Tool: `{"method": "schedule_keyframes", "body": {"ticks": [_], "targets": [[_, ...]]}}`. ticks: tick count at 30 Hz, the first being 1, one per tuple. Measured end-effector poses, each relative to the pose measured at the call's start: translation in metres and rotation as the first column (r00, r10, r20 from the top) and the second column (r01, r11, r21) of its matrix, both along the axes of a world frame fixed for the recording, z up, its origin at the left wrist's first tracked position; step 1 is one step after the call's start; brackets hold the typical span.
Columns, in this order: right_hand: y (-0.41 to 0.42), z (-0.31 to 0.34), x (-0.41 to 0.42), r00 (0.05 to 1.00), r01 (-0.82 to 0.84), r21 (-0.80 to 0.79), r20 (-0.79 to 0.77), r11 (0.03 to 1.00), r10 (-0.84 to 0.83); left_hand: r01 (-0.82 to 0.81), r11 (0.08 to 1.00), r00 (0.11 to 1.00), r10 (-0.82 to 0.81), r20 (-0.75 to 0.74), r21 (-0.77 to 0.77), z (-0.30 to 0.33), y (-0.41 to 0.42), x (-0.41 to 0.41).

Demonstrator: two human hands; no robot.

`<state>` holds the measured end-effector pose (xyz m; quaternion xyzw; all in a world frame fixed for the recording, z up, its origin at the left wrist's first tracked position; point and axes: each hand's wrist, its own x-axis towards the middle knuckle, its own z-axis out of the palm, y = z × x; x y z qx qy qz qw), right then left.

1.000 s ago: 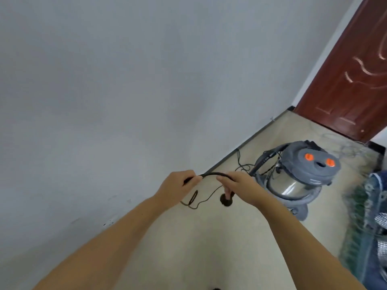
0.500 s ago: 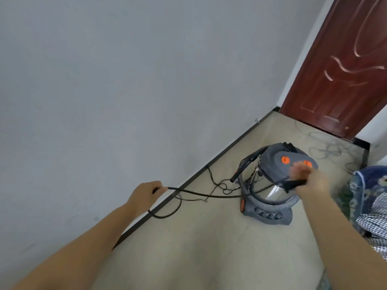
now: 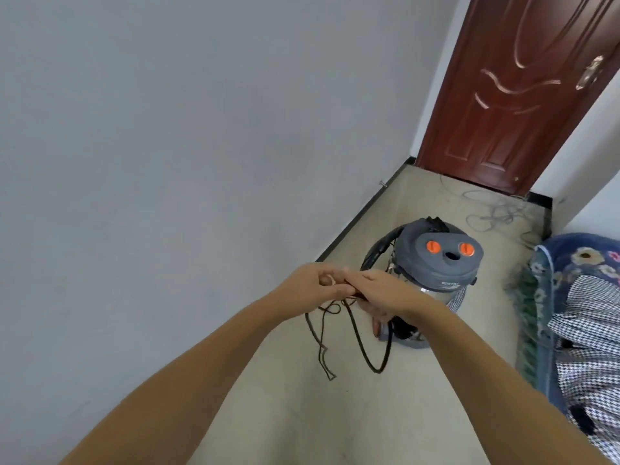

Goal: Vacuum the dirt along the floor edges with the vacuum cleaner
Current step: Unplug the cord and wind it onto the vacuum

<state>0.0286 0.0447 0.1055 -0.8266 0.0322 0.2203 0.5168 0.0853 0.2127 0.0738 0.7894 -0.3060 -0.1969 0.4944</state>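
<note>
Brought together again since half a second ago: right hand (image 3: 379, 293) swung back from out by the vacuum to meet the left hand (image 3: 312, 286), both now touching in front of the body. Left fingers curled round gathered strands of the thin black power cord (image 3: 364, 347); right fingers laid over the same bundle, apparently pinching it. Loops hanging below the hands, the lowest just reaching the beige floor (image 3: 302, 414).

Grey-lidded steel canister vacuum cleaner (image 3: 436, 270) standing on the floor just beyond the hands, near the dark skirting strip (image 3: 355, 226) along the grey wall (image 3: 167, 162).

Likely step: freeing the cord before any cleaning. Best done by feeding even lengths from one hand to the other, keeping loops untwisted and off the canister's wheels.

Counted: two hands, one vacuum cleaner, two orange knobs (image 3: 432, 246) on its lid, one cord, one dark red panelled door (image 3: 520, 95), one patterned blue bedding pile (image 3: 583, 297) at right.
</note>
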Motion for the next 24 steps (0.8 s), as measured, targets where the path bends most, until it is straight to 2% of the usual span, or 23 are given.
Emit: {"method": "schedule_keyframes", "body": {"ticks": [2, 3, 4, 5, 6, 8, 10, 11, 12, 14, 15, 17, 18, 19, 20, 21, 22, 23, 24], "targets": [[-0.024, 0.005, 0.002, 0.998, -0.009, 0.064, -0.056, 0.998, 0.013, -0.066, 0.997, 0.996, 0.063, -0.067, -0.034, -0.001, 0.006, 0.011], [-0.038, 0.007, 0.002, 0.998, 0.031, 0.154, -0.053, 0.988, -0.023, -0.097, 0.995, 0.994, 0.096, -0.059, -0.011, -0.004, 0.012, 0.019], [-0.053, 0.007, 0.002, 0.993, 0.12, 0.282, -0.035, 0.952, -0.115, -0.13, 0.991, 0.99, 0.13, -0.047, 0.014, -0.007, 0.019, 0.026], [-0.069, 0.007, 0.001, 0.967, 0.241, 0.444, -0.034, 0.863, -0.252, -0.175, 0.984, 0.984, 0.176, -0.041, 0.038, -0.013, 0.028, 0.034], [-0.085, 0.007, 0.0, 0.914, 0.358, 0.609, -0.071, 0.708, -0.401, -0.231, 0.971, 0.971, 0.234, -0.048, 0.06, -0.02, 0.039, 0.042], [-0.117, 0.002, -0.004, 0.742, 0.511, 0.813, -0.255, 0.277, -0.62, -0.309, 0.946, 0.946, 0.317, -0.071, 0.103, -0.041, 0.065, 0.055], [-0.138, -0.007, -0.008, 0.534, 0.556, 0.823, -0.465, -0.121, -0.706, -0.295, 0.931, 0.952, 0.305, -0.015, 0.213, -0.068, 0.09, 0.061], [-0.142, -0.012, -0.009, 0.42, 0.558, 0.782, -0.554, -0.277, -0.719, -0.276, 0.918, 0.959, 0.281, 0.025, 0.285, -0.082, 0.101, 0.06], [-0.144, -0.019, -0.01, 0.305, 0.555, 0.738, -0.61, -0.384, -0.732, -0.263, 0.897, 0.964, 0.261, 0.056, 0.354, -0.095, 0.111, 0.058], [-0.142, -0.029, -0.008, 0.116, 0.56, 0.693, -0.608, -0.454, -0.785, -0.222, 0.854, 0.975, 0.198, 0.1, 0.471, -0.115, 0.126, 0.052], [-0.14, -0.034, -0.005, 0.062, 0.561, 0.693, -0.58, -0.453, -0.812, -0.164, 0.823, 0.986, 0.117, 0.12, 0.544, -0.12, 0.129, 0.049], [-0.134, -0.036, 0.003, 0.043, 0.576, 0.711, -0.519, -0.403, -0.854, 0.014, 0.697, 0.981, -0.147, 0.125, 0.717, -0.12, 0.125, 0.042], [-0.129, -0.035, 0.008, 0.063, 0.627, 0.713, -0.449, -0.315, -0.891, 0.098, 0.625, 0.952, -0.284, 0.11, 0.774, -0.114, 0.115, 0.037], [-0.12, -0.031, 0.014, 0.098, 0.709, 0.682, -0.348, -0.18, -0.933, 0.163, 0.559, 0.906, -0.411, 0.1, 0.813, -0.105, 0.101, 0.03], [-0.107, -0.027, 0.021, 0.164, 0.806, 0.591, -0.216, 0.004, -0.963, 0.205, 0.51, 0.848, -0.518, 0.108, 0.835, -0.094, 0.083, 0.023], [-0.088, -0.024, 0.027, 0.301, 0.861, 0.452, -0.083, 0.233, -0.95, 0.228, 0.49, 0.79, -0.599, 0.135, 0.841, -0.082, 0.064, 0.016], [-0.064, -0.023, 0.031, 0.497, 0.826, 0.31, -0.003, 0.471, -0.868, 0.239, 0.495, 0.734, -0.656, 0.179, 0.835, -0.07, 0.044, 0.01], [-0.039, -0.023, 0.033, 0.682, 0.717, 0.185, 0.012, 0.672, -0.731, 0.235, 0.516, 0.688, -0.687, 0.234, 0.824, -0.059, 0.027, 0.007], [-0.016, -0.026, 0.032, 0.82, 0.572, 0.06, 0.004, 0.818, -0.573, 0.21, 0.545, 0.65, -0.698, 0.3, 0.811, -0.048, 0.013, 0.006]]}}
